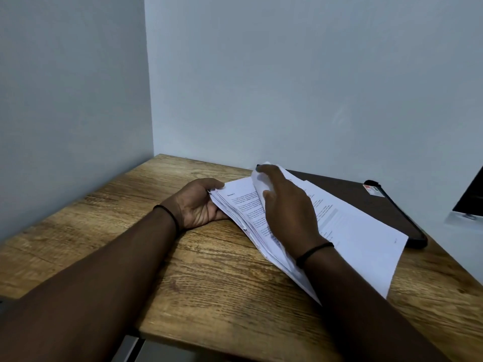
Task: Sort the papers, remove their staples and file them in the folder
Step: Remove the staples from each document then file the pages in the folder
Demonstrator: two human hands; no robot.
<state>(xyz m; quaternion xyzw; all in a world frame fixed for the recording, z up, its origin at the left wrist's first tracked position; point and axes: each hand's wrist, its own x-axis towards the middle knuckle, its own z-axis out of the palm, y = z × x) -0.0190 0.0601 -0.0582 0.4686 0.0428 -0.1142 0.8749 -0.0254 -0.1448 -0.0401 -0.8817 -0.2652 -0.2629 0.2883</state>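
Forearms come first, two of them, each with one thin black band at the wrist, reaching over the near edge of the one brown wood-grain table (209, 270). The left hand (198, 205) lies palm-up on the tabletop, its fingers curled round the left corner of the single thick stack of white printed papers (243, 212), thumb on top of that corner. The right hand (287, 205) rests over the middle of the same stack; its thumb and fingers pinch one curled white sheet (260, 181) lifted off the top page, which shows lines of black text. More loose white pages fan out to the right from under that wrist, their far corner overlapping the one dark brown flat folder (379, 205). The folder lies closed on the table just beyond the papers, against the pale grey wall (287, 87), with a small red-and-white label near its far right corner. One dark screen edge (470, 197) shows at the right border
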